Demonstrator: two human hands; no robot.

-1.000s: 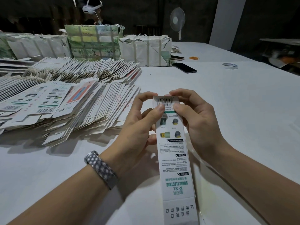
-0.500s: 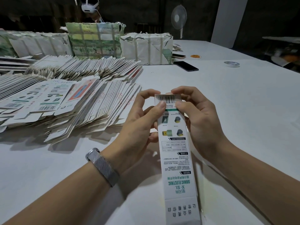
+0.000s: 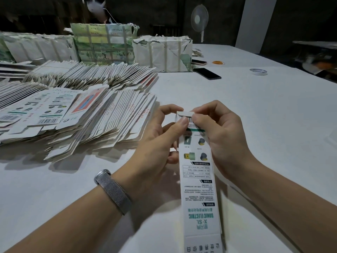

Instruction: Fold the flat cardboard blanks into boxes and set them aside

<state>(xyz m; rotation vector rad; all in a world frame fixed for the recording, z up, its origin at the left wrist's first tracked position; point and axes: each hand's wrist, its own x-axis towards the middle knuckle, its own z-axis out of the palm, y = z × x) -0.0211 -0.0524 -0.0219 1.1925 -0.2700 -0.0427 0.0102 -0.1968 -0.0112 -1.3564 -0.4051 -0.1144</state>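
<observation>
A long printed box (image 3: 197, 179) is held above the table (image 3: 264, 125) near its front edge, long axis running away from the person. Bare surface lies to the right; fanned blanks (image 3: 82, 115) crowd the left. Since the earlier frame, the far end flap has been bent over. It is pinched by the left hand (image 3: 160, 141) and right hand (image 3: 218, 132).

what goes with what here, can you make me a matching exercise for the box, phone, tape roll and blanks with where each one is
Things:
1. printed box
2. black phone
3. tape roll
4. flat blanks

Places:
A. fanned in stacks on the table's left side
B. alone on the far right of the table
C. gripped by left hand and right hand
D. lying flat beside the wrapped bundle

Pairs: 1-C, 2-D, 3-B, 4-A
</observation>
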